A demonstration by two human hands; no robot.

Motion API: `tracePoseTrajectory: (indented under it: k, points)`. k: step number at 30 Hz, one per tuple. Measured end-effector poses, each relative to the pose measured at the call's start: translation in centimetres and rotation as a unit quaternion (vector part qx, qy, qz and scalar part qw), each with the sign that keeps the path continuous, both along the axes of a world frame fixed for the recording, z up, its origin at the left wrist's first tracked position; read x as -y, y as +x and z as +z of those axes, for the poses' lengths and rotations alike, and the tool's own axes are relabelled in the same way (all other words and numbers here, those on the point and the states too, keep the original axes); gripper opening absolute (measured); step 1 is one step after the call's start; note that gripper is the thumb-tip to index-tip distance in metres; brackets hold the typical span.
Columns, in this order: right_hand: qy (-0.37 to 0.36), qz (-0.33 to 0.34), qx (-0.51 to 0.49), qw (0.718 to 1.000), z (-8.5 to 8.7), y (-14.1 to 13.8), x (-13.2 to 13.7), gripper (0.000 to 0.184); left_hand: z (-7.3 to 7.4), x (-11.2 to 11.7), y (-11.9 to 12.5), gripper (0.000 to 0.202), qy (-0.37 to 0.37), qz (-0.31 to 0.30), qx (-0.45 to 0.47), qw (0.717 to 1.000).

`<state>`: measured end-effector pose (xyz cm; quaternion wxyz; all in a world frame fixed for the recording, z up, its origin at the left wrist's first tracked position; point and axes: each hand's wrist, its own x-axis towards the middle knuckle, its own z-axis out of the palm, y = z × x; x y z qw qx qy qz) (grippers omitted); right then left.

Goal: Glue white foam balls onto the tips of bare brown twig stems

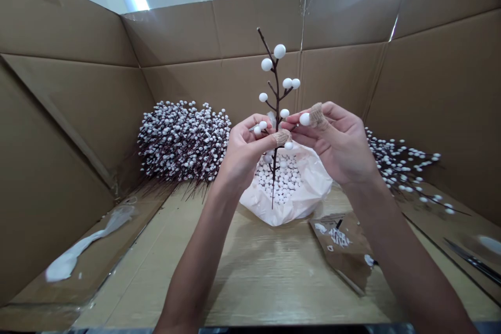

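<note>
My left hand (246, 152) is closed on a dark brown branch (276, 99) that stands upright, with several white foam balls on its side twigs. A tan bandage wraps the thumb. My right hand (340, 143) pinches a single white ball (304, 119) between a bandaged thumb and forefinger, right beside a twig of the branch. Below both hands sits an open white plastic bag (303, 193) full of loose white balls.
Tall cardboard walls (70, 115) enclose the wooden tabletop (254, 271). A large pile of finished berry branches (182, 138) lies at the back left, a smaller pile (403, 164) at the right. A torn cardboard piece (344, 250) and a dark tool (472, 258) lie at the right.
</note>
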<state>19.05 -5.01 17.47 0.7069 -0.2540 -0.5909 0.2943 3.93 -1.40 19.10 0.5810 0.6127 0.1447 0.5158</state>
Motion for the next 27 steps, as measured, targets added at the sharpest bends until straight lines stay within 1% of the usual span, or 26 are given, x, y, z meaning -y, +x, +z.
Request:
tracePoseTrajectory:
  k: [4, 9, 14, 18, 23, 27]
  points:
    - [0.001, -0.005, -0.006, 1.0, -0.05, -0.18, -0.01, 0.026, -0.08, -0.1, 0.08, 0.031, 0.004, 0.001, -0.003, 1.0]
    - [0.015, 0.0, -0.008, 1.0, -0.05, -0.2, -0.03, 0.025, -0.02, -0.01, 0.0, 0.028, 0.012, 0.004, -0.005, 1.0]
    - [0.017, -0.032, 0.011, 0.999, -0.04, -0.35, 0.05, 0.025, -0.05, 0.02, -0.01, 0.027, 0.024, 0.017, -0.003, 1.0]
    - [0.031, -0.041, 0.007, 0.999, -0.13, -0.59, 0.03, 0.022, -0.08, -0.03, 0.0, 0.028, 0.032, 0.032, -0.001, 0.999]
    - [0.026, -0.069, 0.017, 0.997, -0.33, -0.72, -0.12, 0.021, -0.1, 0.05, 0.03, 0.029, 0.036, 0.049, -0.009, 0.998]
    - [0.03, -0.069, 0.015, 0.997, -0.45, -0.77, -0.2, 0.021, -0.07, 0.2, 0.07, 0.03, 0.04, 0.049, 0.0, 0.998]
